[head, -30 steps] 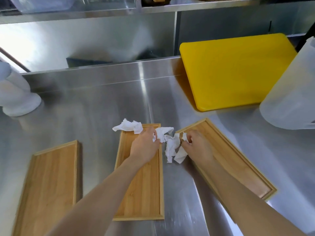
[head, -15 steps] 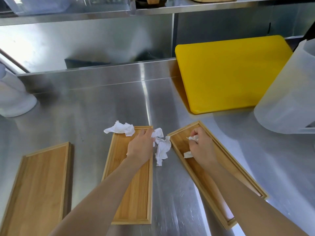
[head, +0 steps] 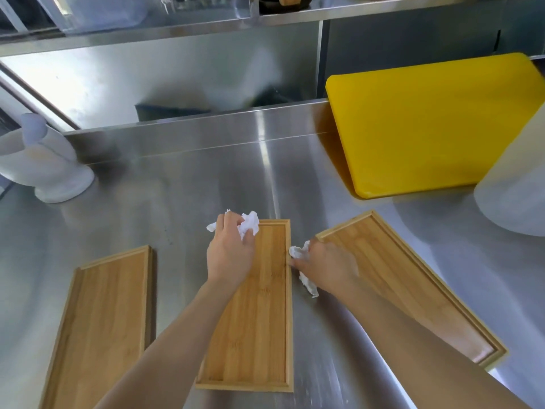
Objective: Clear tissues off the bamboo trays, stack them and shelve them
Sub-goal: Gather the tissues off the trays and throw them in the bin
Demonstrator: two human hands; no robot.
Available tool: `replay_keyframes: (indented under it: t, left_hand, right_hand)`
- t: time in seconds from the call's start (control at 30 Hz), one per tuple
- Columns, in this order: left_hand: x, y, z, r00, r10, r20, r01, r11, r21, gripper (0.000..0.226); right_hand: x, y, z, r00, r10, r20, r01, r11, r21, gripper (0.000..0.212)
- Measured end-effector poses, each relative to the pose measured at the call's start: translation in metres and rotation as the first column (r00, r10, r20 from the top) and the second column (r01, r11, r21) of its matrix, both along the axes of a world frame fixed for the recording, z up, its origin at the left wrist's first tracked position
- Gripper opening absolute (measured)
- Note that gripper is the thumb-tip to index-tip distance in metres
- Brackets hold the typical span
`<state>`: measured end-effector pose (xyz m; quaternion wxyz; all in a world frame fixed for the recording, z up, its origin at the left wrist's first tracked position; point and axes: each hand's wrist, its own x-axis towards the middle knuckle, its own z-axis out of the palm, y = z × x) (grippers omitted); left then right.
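Three bamboo trays lie on the steel counter: a left tray (head: pixel 103 314), a middle tray (head: pixel 259 326) and a right tray (head: pixel 413 278) set at an angle. My left hand (head: pixel 228 252) rests over the far left corner of the middle tray and is closed on a crumpled white tissue (head: pixel 250 224). Between the middle and right trays, my right hand (head: pixel 327 265) is closed on another white tissue (head: pixel 306 280), whose end trails onto the counter. No loose tissue shows on the visible tray surfaces.
A yellow cutting board (head: pixel 436 125) leans at the back right. A translucent white container (head: pixel 516 184) stands at the right edge, and a white jug (head: pixel 44 166) at the left. A steel shelf (head: pixel 206 28) runs above the counter's back wall.
My left hand moved left and gathered the tissue at the middle tray's far left corner. My right hand came off the right tray and picked up the tissues lying between the trays.
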<state>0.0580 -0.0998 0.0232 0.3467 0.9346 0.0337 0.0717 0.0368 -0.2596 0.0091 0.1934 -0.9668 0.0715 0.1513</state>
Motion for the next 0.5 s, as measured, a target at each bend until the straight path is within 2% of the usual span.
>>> replay_keyframes:
  t: [0.1,0.17,0.27,0.4,0.5]
  left_hand:
    - [0.005,0.012,0.0,1.0,0.007,0.01,-0.007,0.999,-0.046,0.019]
    - [0.009,0.02,-0.002,1.0,-0.006,0.023,0.007,0.999,-0.042,0.023]
    - [0.016,0.029,-0.002,0.999,-0.035,0.0,0.035,0.999,0.008,0.034]
    - [0.032,0.042,-0.012,0.98,-0.069,-0.184,0.083,0.994,0.069,0.041]
    - [0.04,0.05,-0.023,0.945,-0.129,-0.301,0.167,0.98,0.104,0.05]
  right_hand:
    - [0.002,0.005,0.003,0.999,0.019,-0.027,-0.021,0.998,-0.059,0.018]
    - [0.003,0.008,0.002,1.0,-0.02,-0.006,0.02,0.997,-0.073,0.021]
    - [0.005,0.01,-0.004,0.981,-0.172,0.094,0.168,0.984,0.055,0.025]
    - [0.007,0.013,0.005,0.924,-0.249,0.292,0.227,0.968,0.107,0.025]
    - [0.01,0.021,0.011,0.904,-0.288,0.316,0.258,0.957,0.135,0.023]
